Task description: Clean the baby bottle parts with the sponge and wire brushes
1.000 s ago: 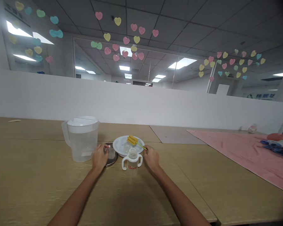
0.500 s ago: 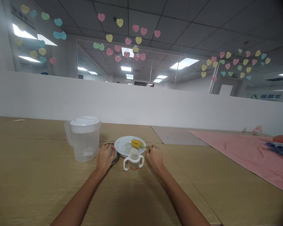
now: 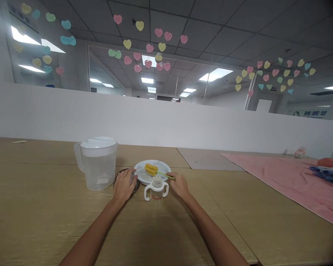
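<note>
Fingers of the right hand are closed on the thin green handle of a yellow-headed brush, and they cover the handle's far end. The brush's head lies over the white plate, left of its middle; whether it presses on the surface or sits just above it cannot be told. On the plate near the head is a clear, shiny patch, too faint to make out. The plate's near edge is partly hidden by the bottle in front of it.

Most of a round metal dish is covered by the left hand, whose fingers stretch forward to the plate's left rim; whether they grip it cannot be told. Both forearms are cut off by the bottom edge of the view.

The brush's head is a bright yellow, ridged block, soft-looking and longer than it is wide. The bottle is see-through and upright, its mouth uncovered, with a white collar, two curved white handles and red lettering too small to read.

Left of the dish stands a translucent lidded pitcher. On the table's far right, a pink cloth and a blue-and-red bundle run out of view.
</note>
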`<state>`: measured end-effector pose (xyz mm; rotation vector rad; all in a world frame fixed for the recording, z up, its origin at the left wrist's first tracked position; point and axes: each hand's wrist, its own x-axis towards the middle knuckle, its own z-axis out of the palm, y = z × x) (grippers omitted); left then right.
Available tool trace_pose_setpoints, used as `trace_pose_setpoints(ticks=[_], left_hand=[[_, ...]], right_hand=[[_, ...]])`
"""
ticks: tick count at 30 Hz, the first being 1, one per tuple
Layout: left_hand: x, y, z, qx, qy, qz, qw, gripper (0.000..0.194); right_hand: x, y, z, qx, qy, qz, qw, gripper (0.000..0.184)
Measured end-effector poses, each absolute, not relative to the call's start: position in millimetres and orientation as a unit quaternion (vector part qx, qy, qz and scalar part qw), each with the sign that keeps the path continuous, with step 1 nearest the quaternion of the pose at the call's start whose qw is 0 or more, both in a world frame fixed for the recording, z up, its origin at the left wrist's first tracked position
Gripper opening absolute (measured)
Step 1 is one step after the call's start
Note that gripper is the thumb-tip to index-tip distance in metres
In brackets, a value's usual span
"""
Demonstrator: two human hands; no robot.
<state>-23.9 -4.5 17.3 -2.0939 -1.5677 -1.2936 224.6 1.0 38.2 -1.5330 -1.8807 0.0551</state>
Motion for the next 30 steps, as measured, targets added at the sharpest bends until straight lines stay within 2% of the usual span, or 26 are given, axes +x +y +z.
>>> trace_pose_setpoints(ticks=[6,10,21,30], left_hand=[[-21.6,-2.6,13.9,-0.74,-0.505,-0.44,0.067,0.034],[-17.2,4.3,8.2,-0.732,-0.523,-0.434,0.043,0.028],[-13.8,4.9,14.5,-0.718,-0.551,-0.424,0.003,0.026],[-8.7,-8.6,30.1,-0.728,-0.46,-0.506,0.045,0.025]], right_hand=[[225.8,5.0,38.4,-0.593,-0.716,0.066,0.363,0.034],[225.3,4.4,38.6,-0.594,-0.708,0.086,0.372,0.034],[226.8,7.9,36.3,-0.574,-0.701,0.124,0.405,0.036],[223.3,6.5,35.8,-0.557,-0.678,0.133,0.46,0.033]])
